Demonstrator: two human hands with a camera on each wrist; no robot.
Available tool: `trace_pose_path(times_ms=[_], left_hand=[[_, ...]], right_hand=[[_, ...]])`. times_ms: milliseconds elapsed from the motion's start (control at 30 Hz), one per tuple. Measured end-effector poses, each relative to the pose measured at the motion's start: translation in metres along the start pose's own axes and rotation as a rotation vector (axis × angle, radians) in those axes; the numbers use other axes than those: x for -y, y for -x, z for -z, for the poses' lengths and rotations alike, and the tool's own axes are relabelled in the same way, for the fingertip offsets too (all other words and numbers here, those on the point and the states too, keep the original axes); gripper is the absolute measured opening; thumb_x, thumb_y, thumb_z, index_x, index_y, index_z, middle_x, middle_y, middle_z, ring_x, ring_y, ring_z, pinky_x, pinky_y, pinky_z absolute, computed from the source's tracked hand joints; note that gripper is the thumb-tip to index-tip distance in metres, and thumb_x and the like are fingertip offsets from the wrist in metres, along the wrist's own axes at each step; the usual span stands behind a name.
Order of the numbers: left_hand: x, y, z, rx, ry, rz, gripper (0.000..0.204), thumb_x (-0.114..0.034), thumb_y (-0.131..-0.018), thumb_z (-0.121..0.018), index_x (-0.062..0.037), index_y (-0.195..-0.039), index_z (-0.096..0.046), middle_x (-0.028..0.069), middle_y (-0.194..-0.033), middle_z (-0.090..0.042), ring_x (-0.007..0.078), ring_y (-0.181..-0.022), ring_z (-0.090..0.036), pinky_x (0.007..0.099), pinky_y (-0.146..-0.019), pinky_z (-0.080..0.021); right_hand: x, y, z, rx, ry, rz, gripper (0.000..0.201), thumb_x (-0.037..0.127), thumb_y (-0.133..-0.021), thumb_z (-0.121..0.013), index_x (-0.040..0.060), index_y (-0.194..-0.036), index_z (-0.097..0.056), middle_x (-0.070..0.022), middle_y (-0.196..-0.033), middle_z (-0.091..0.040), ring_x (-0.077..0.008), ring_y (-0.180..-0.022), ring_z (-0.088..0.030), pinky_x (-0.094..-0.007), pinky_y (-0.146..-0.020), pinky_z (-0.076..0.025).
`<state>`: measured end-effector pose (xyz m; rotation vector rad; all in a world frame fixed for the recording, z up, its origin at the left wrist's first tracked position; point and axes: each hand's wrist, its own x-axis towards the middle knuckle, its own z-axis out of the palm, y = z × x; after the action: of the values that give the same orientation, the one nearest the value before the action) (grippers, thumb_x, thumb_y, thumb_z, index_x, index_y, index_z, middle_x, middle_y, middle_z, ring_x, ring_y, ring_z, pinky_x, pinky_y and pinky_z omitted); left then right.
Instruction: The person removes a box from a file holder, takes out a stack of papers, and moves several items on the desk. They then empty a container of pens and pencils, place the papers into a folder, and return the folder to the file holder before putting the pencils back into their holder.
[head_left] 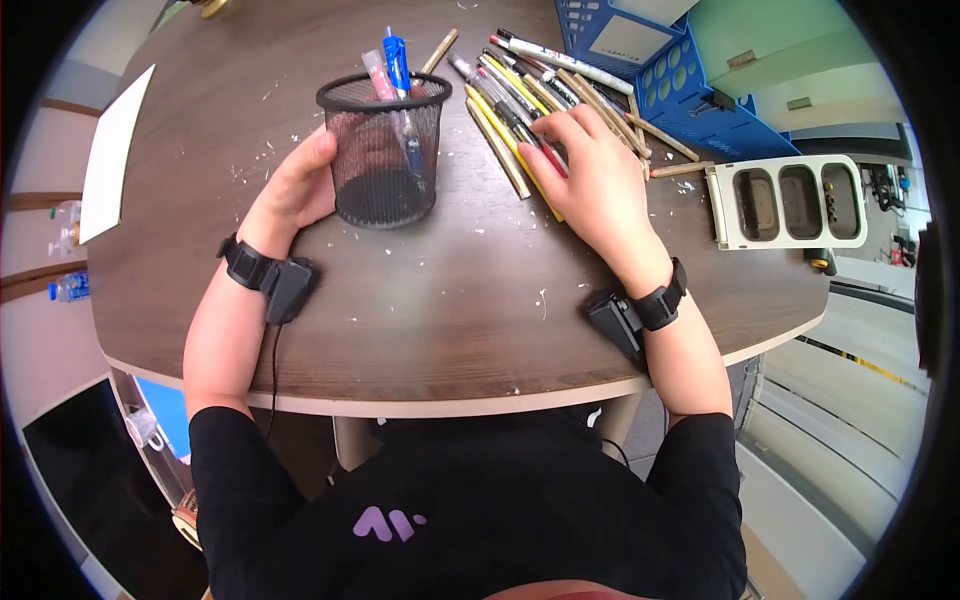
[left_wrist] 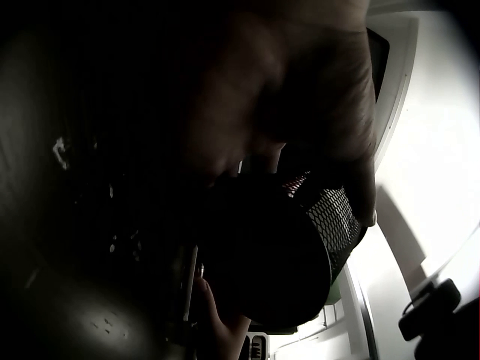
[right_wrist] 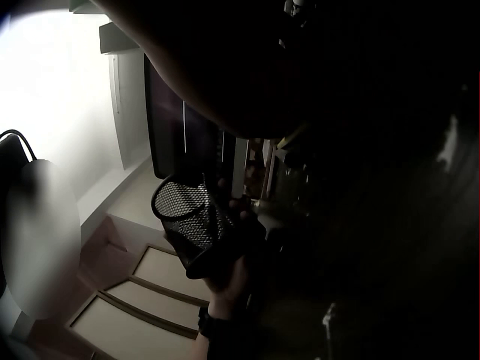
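My left hand (head_left: 305,175) grips a black mesh pen holder (head_left: 385,195) from the left side, thumb on the near side and fingers showing behind the mesh. Inside the holder stand a blue pen (head_left: 396,62) and a clear pen with a pinkish barrel (head_left: 377,75). My right hand (head_left: 597,175) reaches over a loose pile of pens and pencils, thumb and index finger spread apart at a red pen (head_left: 553,158) and a black marker. A yellow pencil (head_left: 510,142) runs beneath the thumb. Both wrist views are dark; the pen holder (right_wrist: 196,221) shows in the right one.
Several wooden pencils (head_left: 498,150) and a white marker (head_left: 570,62) lie in the pile. Behind it stand blue file boxes (head_left: 690,100). A white three-compartment box (head_left: 790,240) sits at the right. White paper (head_left: 118,150) lies on the table's left edge, and small white scraps dot the surface.
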<state>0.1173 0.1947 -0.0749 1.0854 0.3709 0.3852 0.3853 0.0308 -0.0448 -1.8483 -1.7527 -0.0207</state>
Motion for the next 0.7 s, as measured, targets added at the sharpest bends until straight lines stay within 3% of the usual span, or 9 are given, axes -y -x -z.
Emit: trace_pose_path(times_ms=[67,167,233,300,400,533,567,633,700], left_hand=[[-0.005,-0.003,-0.013,0.076,-0.032,-0.024,0.118,-0.067,-0.070,-0.078,0.0029,-0.152,-0.030,0.0239,-0.139,-0.052,0.0362,-0.121,-0.060,0.0474,-0.107,-0.047],[-0.006,0.001,-0.012,0.139,0.042,-0.012,0.110,-0.059,-0.075,-0.078,0.0049,-0.150,-0.031,0.0181,-0.139,-0.053,0.0252,-0.125,-0.056,0.0377,-0.107,-0.045],[-0.012,0.006,-0.015,0.121,0.058,0.075,0.112,-0.062,-0.072,-0.079,0.0061,-0.149,-0.033,0.0182,-0.133,-0.057,0.0247,-0.119,-0.059,0.0370,-0.103,-0.048],[-0.021,0.007,-0.020,0.113,0.032,0.114,0.110,-0.062,-0.072,-0.078,0.0062,-0.148,-0.035,0.0177,-0.131,-0.059,0.0242,-0.117,-0.060,0.0366,-0.102,-0.048],[-0.015,0.004,-0.021,0.158,-0.080,0.057,0.101,-0.054,-0.073,-0.078,0.0072,-0.145,-0.041,0.0158,-0.130,-0.059,0.0208,-0.115,-0.059,0.0341,-0.099,-0.047],[-0.018,0.001,-0.023,0.192,-0.275,0.047,0.095,-0.046,-0.069,-0.081,0.0064,-0.142,-0.048,0.0141,-0.134,-0.058,0.0217,-0.119,-0.056,0.0338,-0.105,-0.041],[-0.019,0.001,-0.027,0.205,-0.327,0.035,0.095,-0.045,-0.069,-0.081,0.0062,-0.141,-0.049,0.0140,-0.134,-0.058,0.0222,-0.120,-0.056,0.0343,-0.107,-0.040],[-0.018,0.002,-0.030,0.210,-0.332,0.056,0.095,-0.044,-0.067,-0.083,0.0063,-0.141,-0.050,0.0142,-0.135,-0.058,0.0228,-0.123,-0.054,0.0358,-0.110,-0.037],[-0.019,0.002,-0.030,0.226,-0.325,0.081,0.096,-0.045,-0.067,-0.083,0.0062,-0.141,-0.050,0.0144,-0.135,-0.058,0.0228,-0.124,-0.054,0.0358,-0.110,-0.036]], right_hand=[[0.000,-0.001,0.000,-0.010,0.031,-0.018,0.013,0.020,-0.089,-0.069,0.0075,-0.092,-0.068,-0.0071,-0.090,-0.066,-0.0299,-0.077,-0.068,-0.0389,-0.065,-0.054],[-0.003,-0.002,0.006,-0.104,-0.022,-0.080,0.011,0.017,-0.091,-0.067,0.0067,-0.094,-0.068,-0.0085,-0.089,-0.069,-0.0283,-0.076,-0.069,-0.0374,-0.063,-0.054],[-0.007,0.000,0.014,-0.150,-0.383,-0.300,0.013,0.014,-0.097,-0.064,0.0041,-0.103,-0.067,-0.0093,-0.090,-0.073,-0.0154,-0.070,-0.067,-0.0286,-0.061,-0.050],[-0.017,0.005,0.024,-0.212,-0.894,-0.409,0.016,0.015,-0.099,-0.063,0.0017,-0.107,-0.067,-0.0065,-0.089,-0.072,-0.0093,-0.069,-0.061,-0.0238,-0.061,-0.047],[-0.027,0.007,0.040,-0.221,-1.178,-0.381,0.021,0.013,-0.099,-0.063,-0.0014,-0.114,-0.067,-0.0063,-0.087,-0.069,-0.0076,-0.069,-0.059,-0.0220,-0.064,-0.046],[-0.023,0.013,0.041,-0.056,-1.135,-0.308,0.023,0.013,-0.097,-0.065,-0.0017,-0.114,-0.067,-0.0063,-0.088,-0.069,-0.0085,-0.073,-0.060,-0.0220,-0.065,-0.048],[-0.015,0.014,0.042,0.038,-1.063,-0.264,0.027,0.013,-0.097,-0.064,-0.0018,-0.119,-0.065,-0.0089,-0.098,-0.071,-0.0091,-0.077,-0.062,-0.0228,-0.067,-0.049],[0.004,0.011,0.038,0.090,-1.284,-0.200,0.031,0.012,-0.098,-0.062,-0.0020,-0.125,-0.062,-0.0124,-0.108,-0.070,-0.0093,-0.081,-0.063,-0.0231,-0.069,-0.051],[0.001,0.009,0.035,0.008,-1.227,-0.204,0.033,0.012,-0.099,-0.061,-0.0023,-0.128,-0.060,-0.0140,-0.114,-0.069,-0.0094,-0.083,-0.064,-0.0233,-0.071,-0.051]])
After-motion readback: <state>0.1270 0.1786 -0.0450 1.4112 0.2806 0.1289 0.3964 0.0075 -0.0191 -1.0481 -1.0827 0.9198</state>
